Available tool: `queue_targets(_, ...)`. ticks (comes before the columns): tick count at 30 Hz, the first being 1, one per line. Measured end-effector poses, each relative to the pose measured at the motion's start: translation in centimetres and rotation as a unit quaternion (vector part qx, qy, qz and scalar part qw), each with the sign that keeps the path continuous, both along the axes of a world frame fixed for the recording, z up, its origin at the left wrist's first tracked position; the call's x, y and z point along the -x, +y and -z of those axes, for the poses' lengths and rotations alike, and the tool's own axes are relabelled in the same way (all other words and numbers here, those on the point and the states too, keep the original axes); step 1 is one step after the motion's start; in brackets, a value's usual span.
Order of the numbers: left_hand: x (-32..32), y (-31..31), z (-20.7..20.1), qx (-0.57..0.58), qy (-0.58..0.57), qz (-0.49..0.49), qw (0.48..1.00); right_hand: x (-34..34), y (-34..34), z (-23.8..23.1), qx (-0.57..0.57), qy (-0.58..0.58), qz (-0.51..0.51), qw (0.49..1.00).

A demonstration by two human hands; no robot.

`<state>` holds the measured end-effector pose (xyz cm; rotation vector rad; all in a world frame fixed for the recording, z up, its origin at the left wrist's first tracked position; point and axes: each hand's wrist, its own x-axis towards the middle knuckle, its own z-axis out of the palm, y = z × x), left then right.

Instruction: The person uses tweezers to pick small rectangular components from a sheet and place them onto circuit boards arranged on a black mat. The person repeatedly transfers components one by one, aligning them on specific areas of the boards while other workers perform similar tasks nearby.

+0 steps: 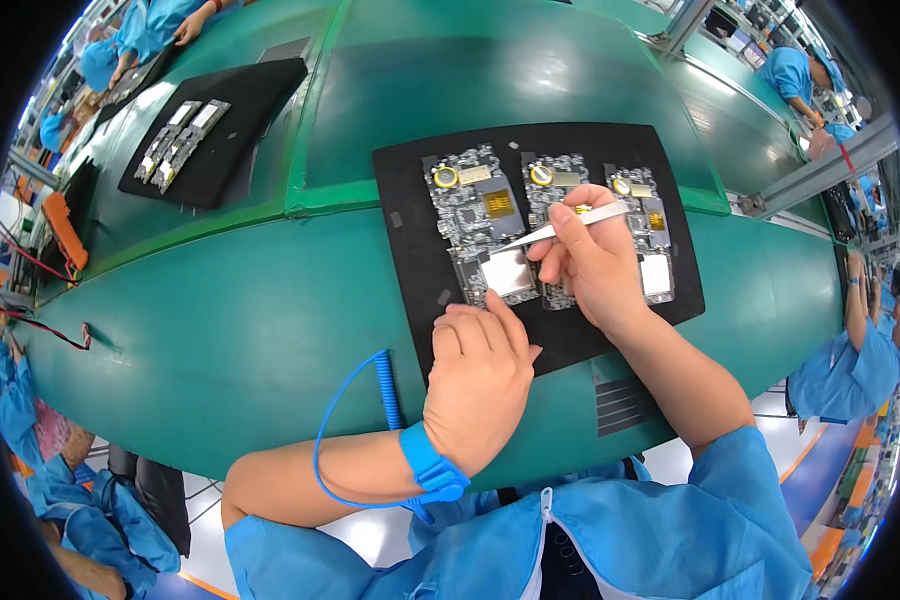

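Observation:
Three bare circuit boards lie in a row on a black mat: a left board [473, 215], a middle board [558, 172] and a right board [632, 182]. Each has a round gold-ringed part near its top; bright silver plates show on the left and right boards. My right hand [605, 265] grips pale tweezers [570, 229], their tips at the upper edge of the left board's silver plate [507, 272]. My left hand [480, 375] is closed, fingers curled, with the index fingertip against that board's lower edge. My right hand hides part of the middle board.
The black mat [395, 255] rests on a green bench [220, 340]. Another black mat with two narrow boards [185, 140] lies at the far left. A blue coiled cord [388, 390] runs from my left wrist strap [430, 462]. Co-workers in blue sit around.

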<state>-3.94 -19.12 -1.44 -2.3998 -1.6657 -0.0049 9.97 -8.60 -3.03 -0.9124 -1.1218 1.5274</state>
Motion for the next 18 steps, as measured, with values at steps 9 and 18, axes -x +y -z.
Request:
queue_targets(9,0.3,0.8,1.8,-0.052,-0.04,0.047,0.997,0.3,-0.3,0.3,-0.023,-0.029,0.012,0.999)
queue_targets(18,0.4,1.0,1.9,-0.058,-0.019,0.05,0.997,0.6,-0.4,0.2,-0.045,-0.061,0.016,0.997)
